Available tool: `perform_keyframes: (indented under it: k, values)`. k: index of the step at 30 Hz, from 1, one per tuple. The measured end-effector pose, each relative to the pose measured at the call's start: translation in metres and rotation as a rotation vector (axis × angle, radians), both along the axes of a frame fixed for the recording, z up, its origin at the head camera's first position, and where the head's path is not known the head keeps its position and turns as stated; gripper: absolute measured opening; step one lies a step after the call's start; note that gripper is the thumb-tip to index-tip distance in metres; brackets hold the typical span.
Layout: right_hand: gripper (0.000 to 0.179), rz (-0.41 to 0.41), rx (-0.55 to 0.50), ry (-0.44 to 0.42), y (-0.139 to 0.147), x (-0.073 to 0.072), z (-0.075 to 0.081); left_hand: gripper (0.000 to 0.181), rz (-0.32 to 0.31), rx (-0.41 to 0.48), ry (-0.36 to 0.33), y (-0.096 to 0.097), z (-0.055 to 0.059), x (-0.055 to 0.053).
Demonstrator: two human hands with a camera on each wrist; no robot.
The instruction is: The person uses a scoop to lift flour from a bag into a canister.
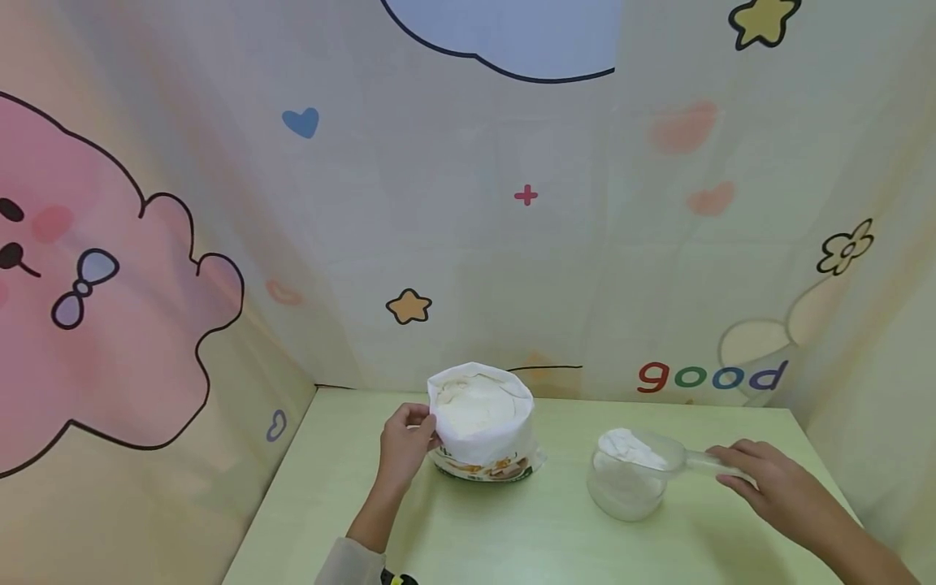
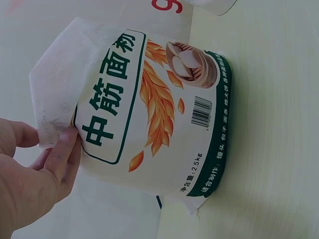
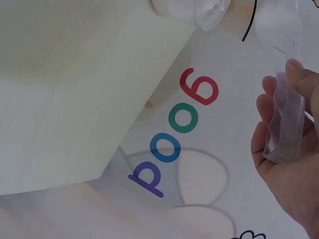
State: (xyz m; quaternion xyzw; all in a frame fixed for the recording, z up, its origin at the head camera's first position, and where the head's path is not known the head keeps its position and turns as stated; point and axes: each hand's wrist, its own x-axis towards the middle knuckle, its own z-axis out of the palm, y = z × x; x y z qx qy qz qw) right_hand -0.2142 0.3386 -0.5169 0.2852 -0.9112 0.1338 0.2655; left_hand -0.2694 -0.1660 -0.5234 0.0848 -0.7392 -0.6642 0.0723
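An open flour bag point(image 1: 478, 439) with its rim folded down stands on the table, white flour inside. My left hand point(image 1: 406, 445) pinches the bag's rim on its left side; in the left wrist view the thumb and fingers point(image 2: 64, 154) grip the white edge above the printed front. My right hand point(image 1: 768, 479) holds a clear plastic scoop point(image 1: 676, 455) by its handle, its bowl heaped with flour. The scoop is level over a clear round jar point(image 1: 627, 491) that has white flour in it. In the right wrist view, fingers wrap the scoop's handle point(image 3: 285, 124).
The pale green-yellow table point(image 1: 541, 528) meets a printed cloth backdrop point(image 1: 468, 203) right behind the bag. Cloth also hangs along the left and right sides. The jar stands to the right of the bag, with a gap of bare tabletop between them.
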Motion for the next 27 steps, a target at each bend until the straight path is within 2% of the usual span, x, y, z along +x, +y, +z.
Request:
perform_keyframes:
  k: [5, 11, 16, 21, 27]
  values:
    - [0.041, -0.018, 0.080, -0.019, 0.004, -0.004, -0.002, 0.017, 0.003, -0.004, -0.005, 0.000, 0.000, 0.000]
    - [0.031, -0.064, 0.192, -0.186, 0.000, -0.008, 0.003, 0.017, 0.004, -0.006, -0.004, 0.000, -0.001, 0.000]
    - [0.028, -0.072, 0.232, -0.249, -0.003, -0.013, 0.005, 0.017, 0.007, -0.008, -0.010, -0.001, -0.002, 0.000]
    - [0.028, -0.066, 0.288, -0.257, -0.007, -0.020, 0.010, 0.017, 0.004, -0.013, -0.008, 0.000, -0.002, 0.000]
    - [0.030, -0.047, 0.370, -0.190, -0.013, -0.027, 0.017, 0.017, 0.007, -0.017, 0.002, -0.001, -0.003, 0.000]
